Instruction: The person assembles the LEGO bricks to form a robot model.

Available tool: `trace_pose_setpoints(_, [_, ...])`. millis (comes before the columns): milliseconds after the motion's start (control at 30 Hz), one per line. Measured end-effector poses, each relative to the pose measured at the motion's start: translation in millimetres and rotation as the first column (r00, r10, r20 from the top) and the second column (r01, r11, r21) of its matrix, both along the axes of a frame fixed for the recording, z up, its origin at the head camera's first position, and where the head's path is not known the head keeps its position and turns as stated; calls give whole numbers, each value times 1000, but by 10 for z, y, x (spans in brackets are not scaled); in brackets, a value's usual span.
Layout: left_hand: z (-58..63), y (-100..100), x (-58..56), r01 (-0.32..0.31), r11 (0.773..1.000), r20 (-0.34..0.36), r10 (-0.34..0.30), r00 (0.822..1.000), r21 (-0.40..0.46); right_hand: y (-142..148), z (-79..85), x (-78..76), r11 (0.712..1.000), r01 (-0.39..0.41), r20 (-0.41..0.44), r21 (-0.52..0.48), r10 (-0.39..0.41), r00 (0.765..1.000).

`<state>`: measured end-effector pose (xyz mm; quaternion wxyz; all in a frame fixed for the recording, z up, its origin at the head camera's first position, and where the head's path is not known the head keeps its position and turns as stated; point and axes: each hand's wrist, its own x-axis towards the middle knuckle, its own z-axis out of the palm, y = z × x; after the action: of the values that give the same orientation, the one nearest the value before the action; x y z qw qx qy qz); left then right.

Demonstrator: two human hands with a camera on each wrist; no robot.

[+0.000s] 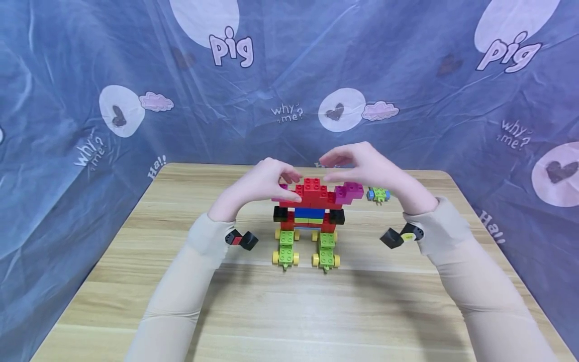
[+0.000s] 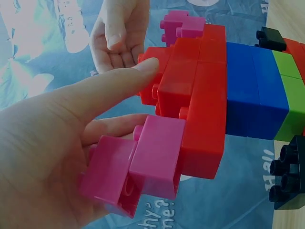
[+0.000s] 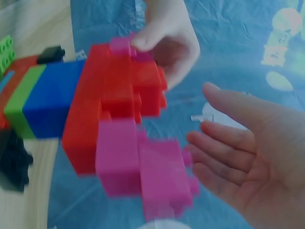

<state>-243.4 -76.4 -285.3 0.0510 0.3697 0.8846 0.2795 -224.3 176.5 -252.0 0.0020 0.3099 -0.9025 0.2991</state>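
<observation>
A toy figure of building bricks stands on the table, with a stepped red top (image 1: 312, 191), a blue layer (image 1: 309, 213) and black side bricks (image 1: 336, 216). Below these, two lime-green wheeled bases (image 1: 286, 246) with yellow wheels point toward me. Magenta bricks (image 3: 164, 174) stick out at both ends of the red top. My left hand (image 1: 267, 181) reaches around the left magenta bricks (image 2: 157, 155), its thumb extended over the red bricks and its fingers partly hidden behind. My right hand (image 1: 362, 163) hovers above the right end, fingers loosely bent, apart from the bricks.
A small green wheeled base (image 1: 379, 194) with blue wheels lies behind and right of the figure, near my right wrist. The wooden table (image 1: 298, 311) ends at a blue printed cloth (image 1: 280, 60) hanging at the back and sides.
</observation>
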Motion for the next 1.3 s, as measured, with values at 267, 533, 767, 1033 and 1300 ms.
trace_pose_setpoints(267, [-6, 54, 28, 14, 999, -7, -13, 1000, 39, 439, -35, -9, 975, 200, -59, -97, -207, 977])
trace_pose_setpoints(533, [-5, 87, 26, 14, 1000, -40, -14, 999, -2, 888, -378, -178, 914, 348, -82, -208, -371, 925])
trace_pose_setpoints(767, [6, 107, 28, 0, 1000, -40, -1, 999, -24, 1219, -746, -313, 875, 425, -41, -232, -445, 895])
trace_pose_setpoints(1033, [15, 115, 23, -11, 1000, -11, 11, 1000, -22, 1547, -1126, -426, 855, 462, 38, -234, -467, 884])
trace_pose_setpoints(1300, [19, 125, 12, -17, 1000, 8, 17, 1000, -25, 1814, -1470, -552, 869, 463, 53, -174, -462, 885])
